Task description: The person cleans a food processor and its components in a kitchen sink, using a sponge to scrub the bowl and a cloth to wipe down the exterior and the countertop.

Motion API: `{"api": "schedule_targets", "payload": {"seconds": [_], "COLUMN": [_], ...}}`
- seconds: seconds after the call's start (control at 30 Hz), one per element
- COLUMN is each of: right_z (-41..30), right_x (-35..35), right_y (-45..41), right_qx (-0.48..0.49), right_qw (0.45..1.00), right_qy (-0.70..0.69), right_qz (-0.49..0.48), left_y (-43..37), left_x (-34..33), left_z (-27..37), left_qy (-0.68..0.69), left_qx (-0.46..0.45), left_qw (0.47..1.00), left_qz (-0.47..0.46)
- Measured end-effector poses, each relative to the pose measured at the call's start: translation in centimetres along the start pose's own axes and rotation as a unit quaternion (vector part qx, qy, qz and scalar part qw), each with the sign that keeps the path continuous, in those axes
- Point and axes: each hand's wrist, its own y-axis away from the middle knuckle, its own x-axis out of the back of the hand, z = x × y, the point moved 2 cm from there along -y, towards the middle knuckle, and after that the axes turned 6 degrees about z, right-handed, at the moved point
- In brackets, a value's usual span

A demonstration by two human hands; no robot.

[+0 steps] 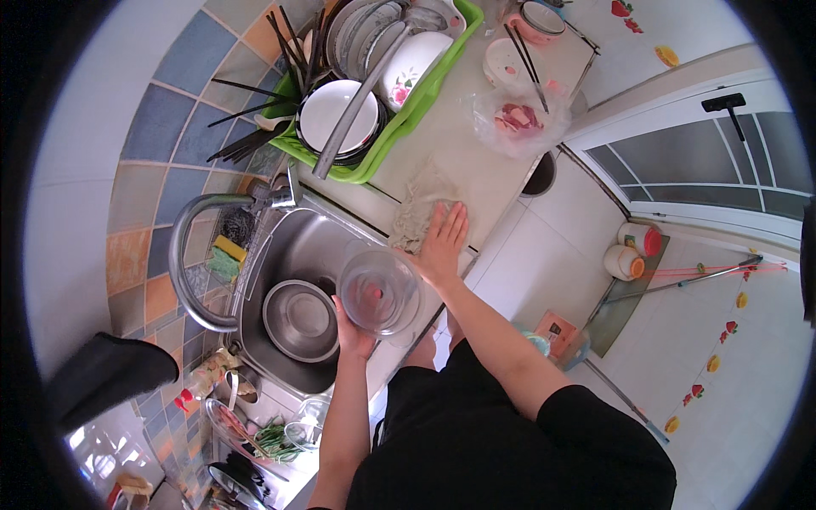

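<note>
My left hand (pixel 354 331) holds a clear glass bowl (pixel 382 293) by its lower left side, over the right edge of the steel sink (pixel 306 233). Fingers outstretched, my right hand (pixel 446 245) rests on a crumpled beige cloth (pixel 414 217) on the light countertop (pixel 484 210). A steel basin (pixel 299 322) sits in the sink, left of the glass bowl. The parts of both hands behind or under the glass are hard to make out.
A green dish rack (pixel 408 137) full of bowls, plates and chopsticks stands beyond the sink. Meat in a plastic bag (pixel 519 127) lies near the counter's far edge. The curved faucet (pixel 182 255) and a sponge (pixel 226 258) are at the left; green vegetables (pixel 277 440) lie below the sink.
</note>
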Motion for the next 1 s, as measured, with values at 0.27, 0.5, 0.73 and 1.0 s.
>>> {"api": "schedule_targets", "payload": {"seconds": [0.27,0.5,0.73,1.0], "right_z": [-1.8,-5.5,-5.7,-4.6], "right_x": [-1.6,-5.2,-5.6,-3.6], "right_y": [-5.3,-7.7,-5.4,-0.7], "right_qx": [0.116,0.188,0.250,0.317], "right_qw": [0.992,0.981,0.966,0.933], "right_qy": [0.008,-0.034,-0.030,-0.061], "right_qz": [-0.043,-0.023,-0.065,-0.158], "left_y": [0.1,0.4,0.3,0.4], "left_x": [-0.2,1.0,2.5,2.5], "left_z": [0.1,0.1,0.0,0.3], "left_qy": [0.056,0.109,0.143,0.175], "left_qx": [-0.016,-0.055,-0.073,-0.070], "left_qw": [0.997,0.991,0.985,0.982], "left_qz": [0.057,0.058,0.071,0.033]}}
